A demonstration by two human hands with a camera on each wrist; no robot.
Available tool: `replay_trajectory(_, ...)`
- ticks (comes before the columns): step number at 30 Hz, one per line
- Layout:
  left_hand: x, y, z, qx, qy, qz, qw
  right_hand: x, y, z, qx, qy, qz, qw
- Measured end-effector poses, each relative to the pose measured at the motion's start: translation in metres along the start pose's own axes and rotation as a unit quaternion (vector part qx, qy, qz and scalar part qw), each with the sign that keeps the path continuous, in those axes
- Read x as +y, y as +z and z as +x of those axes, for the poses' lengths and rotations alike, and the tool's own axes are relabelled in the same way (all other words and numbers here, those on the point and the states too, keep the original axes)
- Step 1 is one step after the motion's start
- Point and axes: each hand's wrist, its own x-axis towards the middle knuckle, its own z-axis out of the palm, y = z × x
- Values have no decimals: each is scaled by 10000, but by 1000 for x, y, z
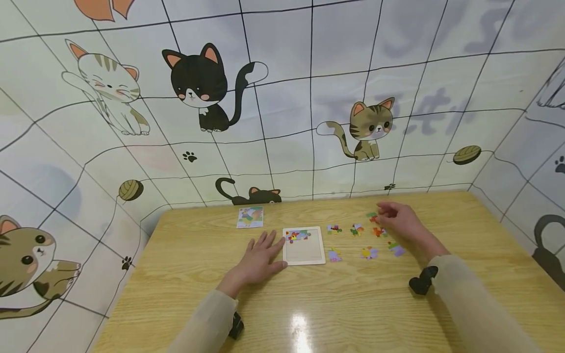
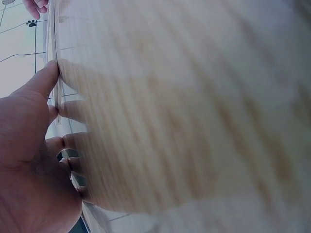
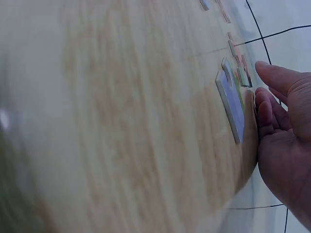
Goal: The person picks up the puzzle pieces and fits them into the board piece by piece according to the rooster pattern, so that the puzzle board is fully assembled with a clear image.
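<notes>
A square puzzle tray [image 1: 304, 252] with a pale rim lies on the table, a few joined jigsaw pieces [image 1: 296, 236] along its top left. My left hand [image 1: 258, 260] rests flat at the tray's left side, fingers spread, thumb at its lower left corner. Over on the right, my right hand [image 1: 400, 220] is low over the table, its fingertips beside a red and green jigsaw piece [image 1: 372, 216]. The right wrist view shows the thumb apart from the bent fingers and nothing held between them. A purple and green piece [image 3: 232, 104] lies near that hand.
Several loose jigsaw pieces lie right of the tray, among them a purple one [image 1: 335, 255] and a yellow and purple one [image 1: 369, 252]. A picture card [image 1: 250, 217] lies at the back left. The table [image 1: 344, 304] meets a cat-print cloth wall [image 1: 287, 162] behind.
</notes>
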Motion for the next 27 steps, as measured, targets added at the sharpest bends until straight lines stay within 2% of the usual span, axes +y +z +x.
replay_trajectory(5, 1, 0, 1, -19, -29, 16, 10000, 1, 2, 3, -180, -33, -100, 9998)
replay_trajectory(6, 1, 0, 1, -23, -33, 4, 10000, 1, 2, 4, -170, -119, -309, 9993)
replay_trajectory(9, 2, -1, 1, -26, -39, -42, 10000, 0, 2, 6, -208, -190, -457, 9986)
replay_trajectory(15, 0, 1, 0, -46, -81, -21, 10000, -3, 4, 7, -350, -145, -497, 9980)
replay_trajectory(22, -2, 3, 0, 55, 32, -83, 9999, -9, 4, 8, -389, -158, -632, 9971)
replay_trajectory(27, 0, -1, 0, 19, 6, -84, 10000, -9, 2, 10, -442, -138, -826, 9955)
